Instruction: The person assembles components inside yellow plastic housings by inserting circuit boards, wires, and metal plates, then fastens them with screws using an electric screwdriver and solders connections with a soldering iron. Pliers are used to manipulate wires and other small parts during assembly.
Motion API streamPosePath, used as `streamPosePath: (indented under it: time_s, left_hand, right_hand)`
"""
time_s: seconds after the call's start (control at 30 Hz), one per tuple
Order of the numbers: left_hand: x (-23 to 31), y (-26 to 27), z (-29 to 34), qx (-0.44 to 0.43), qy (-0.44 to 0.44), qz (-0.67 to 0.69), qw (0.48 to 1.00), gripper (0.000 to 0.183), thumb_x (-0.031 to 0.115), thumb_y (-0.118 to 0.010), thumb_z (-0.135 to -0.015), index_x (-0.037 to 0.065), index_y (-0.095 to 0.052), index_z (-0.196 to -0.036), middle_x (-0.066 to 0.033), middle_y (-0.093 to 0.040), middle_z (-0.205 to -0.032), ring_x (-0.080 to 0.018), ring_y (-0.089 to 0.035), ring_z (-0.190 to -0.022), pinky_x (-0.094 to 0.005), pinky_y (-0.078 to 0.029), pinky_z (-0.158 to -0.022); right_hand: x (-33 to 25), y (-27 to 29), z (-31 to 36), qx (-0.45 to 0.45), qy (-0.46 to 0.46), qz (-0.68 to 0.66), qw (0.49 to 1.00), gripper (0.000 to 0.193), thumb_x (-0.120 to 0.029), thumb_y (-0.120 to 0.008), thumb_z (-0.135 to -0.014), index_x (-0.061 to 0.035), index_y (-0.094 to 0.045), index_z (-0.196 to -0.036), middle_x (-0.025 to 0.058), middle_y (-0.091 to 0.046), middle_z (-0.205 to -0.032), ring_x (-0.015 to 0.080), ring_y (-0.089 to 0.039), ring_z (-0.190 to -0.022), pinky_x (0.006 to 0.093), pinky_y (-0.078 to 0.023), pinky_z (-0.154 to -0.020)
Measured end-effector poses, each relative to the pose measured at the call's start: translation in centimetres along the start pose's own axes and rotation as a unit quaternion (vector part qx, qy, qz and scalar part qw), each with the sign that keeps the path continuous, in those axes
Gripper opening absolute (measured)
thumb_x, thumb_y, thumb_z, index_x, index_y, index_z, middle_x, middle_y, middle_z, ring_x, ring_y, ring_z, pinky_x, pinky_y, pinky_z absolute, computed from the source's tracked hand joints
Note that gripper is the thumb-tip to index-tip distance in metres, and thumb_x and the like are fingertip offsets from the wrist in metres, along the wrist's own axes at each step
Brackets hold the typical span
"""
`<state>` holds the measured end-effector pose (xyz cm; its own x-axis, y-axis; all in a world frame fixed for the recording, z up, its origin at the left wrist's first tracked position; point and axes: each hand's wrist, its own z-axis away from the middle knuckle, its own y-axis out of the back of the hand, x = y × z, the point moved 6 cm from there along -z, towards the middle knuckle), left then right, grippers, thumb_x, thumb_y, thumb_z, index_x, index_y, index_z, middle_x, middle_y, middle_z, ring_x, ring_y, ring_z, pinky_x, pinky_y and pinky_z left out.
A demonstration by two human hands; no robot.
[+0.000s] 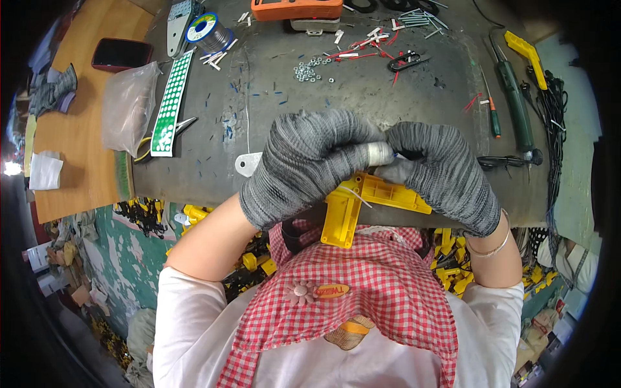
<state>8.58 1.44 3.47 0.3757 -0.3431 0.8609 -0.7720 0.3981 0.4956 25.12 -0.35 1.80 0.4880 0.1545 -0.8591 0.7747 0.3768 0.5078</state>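
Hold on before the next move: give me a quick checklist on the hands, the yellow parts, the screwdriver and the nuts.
1. Gloves on: ok; left hand and right hand both wear grey knitted ones.
2. Grip secure: cannot tell; the hands meet and hide what is between the fingertips.
3. Left yellow piece fully over the bench: not ok; its lower end reaches past the front edge.
4. Green-handled screwdriver clear of the hands: ok; it lies to their right.
5. Nuts contained: not ok; they lie loose beyond the hands.
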Motion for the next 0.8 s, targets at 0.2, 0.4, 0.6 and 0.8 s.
streamPosePath:
  time_s: [0.2, 0.4, 0.6, 0.8]
  left_hand:
    - [1.6, 1.2, 0.7, -0.026, -0.039, -0.046, 0.998, 0.022, 0.017, -0.078, -0.081, 0.001, -0.073, -0.095, -0.0078, -0.072, -0.083, -0.0116, -0.068, -0.072, -0.0268, -0.054, -0.066]
    - [-1.7, 5.8, 4.2, -0.030, 0.027, -0.114, 0.993, 0.021, 0.018, -0.079, -0.077, 0.006, -0.071, -0.093, -0.0108, -0.069, -0.095, -0.0183, -0.066, -0.080, -0.0284, -0.052, -0.069]
    - [-1.3, 0.3, 6.4, -0.061, -0.100, -0.345, 0.931, 0.086, 0.038, -0.083, -0.065, 0.018, -0.047, -0.140, -0.0137, -0.055, -0.131, -0.0339, -0.052, -0.119, -0.0455, -0.038, -0.103]
    - [-4.6, -0.2, 6.2, -0.059, -0.088, -0.216, 0.971, 0.082, 0.037, -0.079, -0.069, 0.006, -0.048, -0.138, -0.0159, -0.056, -0.126, -0.0353, -0.054, -0.115, -0.0477, -0.039, -0.100]
  right_hand:
    - [-1.7, -0.4, 0.5, -0.018, 0.029, -0.021, 0.999, 0.029, -0.027, -0.072, -0.085, -0.0012, -0.069, -0.099, 0.0131, -0.068, -0.081, 0.0233, -0.065, -0.072, 0.0339, -0.051, -0.068]
    - [-0.9, 0.2, 3.3, 0.013, -0.146, -0.130, 0.981, 0.023, -0.021, -0.058, -0.095, -0.0042, -0.066, -0.109, 0.0105, -0.063, -0.078, 0.0191, -0.062, -0.072, 0.0320, -0.049, -0.068]
    - [-0.2, -3.5, 2.6, 0.114, 0.086, 0.040, 0.989, 0.020, -0.026, -0.062, -0.091, -0.0053, -0.064, -0.092, 0.0135, -0.060, -0.087, 0.0268, -0.062, -0.077, 0.0365, -0.050, -0.067]
    - [-2.7, -7.8, 0.5, -0.031, 0.125, 0.307, 0.943, 0.021, -0.031, -0.068, -0.081, -0.0111, -0.069, -0.086, 0.0089, -0.062, -0.075, 0.0290, -0.065, -0.073, 0.0422, -0.051, -0.060]
